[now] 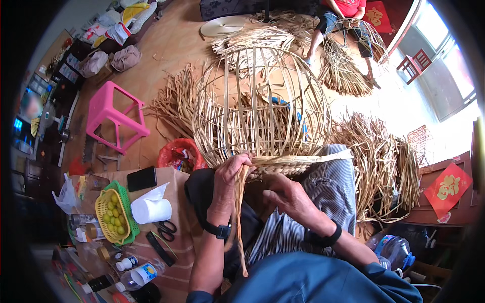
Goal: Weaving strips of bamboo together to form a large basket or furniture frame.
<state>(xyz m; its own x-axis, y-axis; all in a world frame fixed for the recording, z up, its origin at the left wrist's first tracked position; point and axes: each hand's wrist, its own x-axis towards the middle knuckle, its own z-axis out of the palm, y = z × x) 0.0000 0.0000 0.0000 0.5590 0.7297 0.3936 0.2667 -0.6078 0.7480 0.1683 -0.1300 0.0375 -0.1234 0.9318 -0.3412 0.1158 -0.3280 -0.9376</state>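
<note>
Mostly clutter sitting around the work; pink plastic stool [117, 117] standing far left on the wooden floor; red bag [178, 154] lying just beside the frame's near-left edge; low table [174, 280] at near left carrying a black phone [142, 178], a white tissue roll [151, 209], black scissors [166, 230] and a yellow-and-green basket of small green fruit [115, 213]; clear plastic bottle [137, 275] lying at the table's near end; piles of dried straw strips [384, 166] spreading on the right and more lying far behind the frame; another person [339, 15] sitting at the far right with a similar frame; blue-capped water bottle [396, 251] resting near right.

Left hand [230, 177] is closing around a twisted bundle of straw strands [239, 212], thumb and fingers clenched on it right at the rim; strands are hanging down near, between the forearms; right hand [289, 194] is curling loosely just under the rim, fingers bent, touching the woven band; cannot tell whether it is pinching any strand.

Basket frame [262, 106] is resting on the person's lap, centre of view, dome-shaped, open ribs of pale flat strips arching far and upward; woven rim band [290, 162] is running along its near edge, tight and narrow; weaving covering only that band, ribs otherwise bare.
</note>
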